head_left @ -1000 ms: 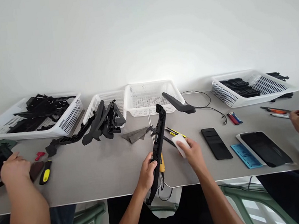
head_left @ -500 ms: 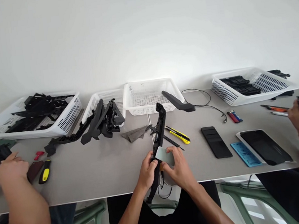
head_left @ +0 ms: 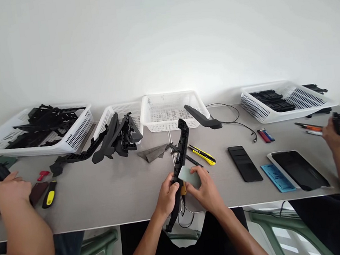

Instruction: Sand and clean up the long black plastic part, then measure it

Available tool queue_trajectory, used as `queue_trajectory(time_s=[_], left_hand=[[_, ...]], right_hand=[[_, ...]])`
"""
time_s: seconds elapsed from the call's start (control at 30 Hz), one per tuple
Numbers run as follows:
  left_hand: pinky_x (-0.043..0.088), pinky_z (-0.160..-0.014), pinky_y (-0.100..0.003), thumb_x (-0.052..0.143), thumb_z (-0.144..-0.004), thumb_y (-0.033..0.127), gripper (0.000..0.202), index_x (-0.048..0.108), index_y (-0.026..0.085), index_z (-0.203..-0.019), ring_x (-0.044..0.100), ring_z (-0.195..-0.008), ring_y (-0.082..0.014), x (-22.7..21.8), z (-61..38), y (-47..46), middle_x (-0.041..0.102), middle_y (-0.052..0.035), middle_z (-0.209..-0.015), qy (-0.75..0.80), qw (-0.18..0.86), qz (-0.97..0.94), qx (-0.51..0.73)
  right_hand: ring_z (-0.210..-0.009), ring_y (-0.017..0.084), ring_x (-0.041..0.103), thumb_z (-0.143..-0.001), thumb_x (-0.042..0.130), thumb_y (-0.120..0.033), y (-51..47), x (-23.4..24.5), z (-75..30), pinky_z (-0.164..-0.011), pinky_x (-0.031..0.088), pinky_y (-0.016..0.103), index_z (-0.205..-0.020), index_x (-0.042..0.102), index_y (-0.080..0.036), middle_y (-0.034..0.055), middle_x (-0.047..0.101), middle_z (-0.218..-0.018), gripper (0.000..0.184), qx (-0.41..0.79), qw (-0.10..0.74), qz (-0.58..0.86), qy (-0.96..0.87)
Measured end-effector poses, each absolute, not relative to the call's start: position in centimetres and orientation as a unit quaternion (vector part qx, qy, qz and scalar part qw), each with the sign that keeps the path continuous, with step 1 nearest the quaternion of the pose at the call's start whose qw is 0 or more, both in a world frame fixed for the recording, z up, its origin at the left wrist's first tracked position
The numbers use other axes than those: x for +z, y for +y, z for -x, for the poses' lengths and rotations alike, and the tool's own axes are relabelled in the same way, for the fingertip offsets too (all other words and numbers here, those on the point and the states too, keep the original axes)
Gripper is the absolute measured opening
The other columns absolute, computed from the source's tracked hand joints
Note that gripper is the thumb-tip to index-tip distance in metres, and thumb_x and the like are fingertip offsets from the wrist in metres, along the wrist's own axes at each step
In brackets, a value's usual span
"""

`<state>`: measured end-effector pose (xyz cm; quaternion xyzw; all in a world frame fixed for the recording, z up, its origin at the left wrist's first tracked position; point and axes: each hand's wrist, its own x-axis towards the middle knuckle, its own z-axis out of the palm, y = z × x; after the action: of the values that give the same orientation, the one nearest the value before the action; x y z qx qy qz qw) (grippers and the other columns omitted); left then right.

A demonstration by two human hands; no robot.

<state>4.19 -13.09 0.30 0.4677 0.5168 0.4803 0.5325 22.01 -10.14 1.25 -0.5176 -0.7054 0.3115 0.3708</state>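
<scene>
My left hand (head_left: 167,195) is closed around a long black plastic trim part (head_left: 180,159), ribbed on its inner side and tilted, its lower end hanging past the table edge. Between the fingers and thumb of my right hand (head_left: 206,189) is a small pale green sheet (head_left: 189,176), slightly bent, its left edge against the trim part. What the sheet is made of I cannot tell. A yellow object (head_left: 183,188) shows just below the sheet, partly hidden. Close beyond my hands lie a yellow utility knife (head_left: 202,155), a black caliper-like tool (head_left: 194,161) and a folded grey-brown sheet (head_left: 153,152).
White baskets (head_left: 174,125) line the wall; several dark trim parts (head_left: 118,138) lean on one. One trim piece (head_left: 202,117) rests on a basket rim. To the right lie a black phone (head_left: 245,163) and a blue tray (head_left: 278,177). Co-workers' hands (head_left: 13,191) work at both sides.
The pale green sheet and my right hand have shifted slightly right along the trim part, showing more of the yellow object below. My left hand keeps its hold.
</scene>
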Motion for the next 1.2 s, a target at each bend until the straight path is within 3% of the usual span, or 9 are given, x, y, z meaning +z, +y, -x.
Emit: queue_trajectory(time_s=[0.27, 0.47, 0.9, 1.2], left_hand=[[0.047, -0.084, -0.031, 0.054, -0.097, 0.035, 0.024, 0.067, 0.019, -0.109, 0.059, -0.088, -0.0206, 0.1, -4.0, -13.0, 0.065, -0.0026, -0.094, 0.511, 0.539, -0.464, 0.483], [0.047, -0.081, -0.03, 0.056, -0.094, 0.035, 0.02, 0.066, 0.019, -0.101, 0.055, -0.084, -0.0193, 0.3, -4.1, -13.0, 0.062, -0.0014, -0.089, 0.513, 0.536, -0.46, 0.487], [0.051, -0.088, -0.034, 0.055, -0.097, 0.038, 0.034, 0.071, 0.019, -0.12, 0.064, -0.094, -0.0232, -0.1, -4.0, -13.0, 0.071, -0.0055, -0.099, 0.515, 0.534, -0.46, 0.487], [0.048, -0.077, -0.032, 0.056, -0.095, 0.04, 0.03, 0.07, 0.019, -0.112, 0.057, -0.083, -0.0202, 0.1, -3.9, -13.1, 0.063, -0.0024, -0.089, 0.521, 0.539, -0.46, 0.477]], right_hand=[[-0.1, 0.029, 0.063, -0.09, 0.068, -0.032, -9.7, 1.9, -21.1, -0.091, 0.051, 0.042, -0.107, 0.056, -0.026, 0.0047, 0.065, -0.104, 0.022, 0.336, 0.382, 0.519, -0.687], [-0.099, 0.029, 0.061, -0.086, 0.068, -0.025, -9.1, 2.7, -20.9, -0.088, 0.05, 0.04, -0.103, 0.055, -0.026, 0.0036, 0.065, -0.102, 0.022, 0.347, 0.36, 0.481, -0.72], [-0.098, 0.028, 0.061, -0.088, 0.067, -0.028, -7.8, 2.9, -22.7, -0.088, 0.053, 0.04, -0.105, 0.057, -0.026, 0.004, 0.066, -0.102, 0.02, 0.328, 0.355, 0.479, -0.732], [-0.107, 0.032, 0.063, -0.083, 0.069, -0.027, -6.2, 2.4, -24.0, -0.098, 0.051, 0.046, -0.104, 0.058, -0.026, 0.0064, 0.069, -0.108, 0.024, 0.3, 0.36, 0.49, -0.735]])
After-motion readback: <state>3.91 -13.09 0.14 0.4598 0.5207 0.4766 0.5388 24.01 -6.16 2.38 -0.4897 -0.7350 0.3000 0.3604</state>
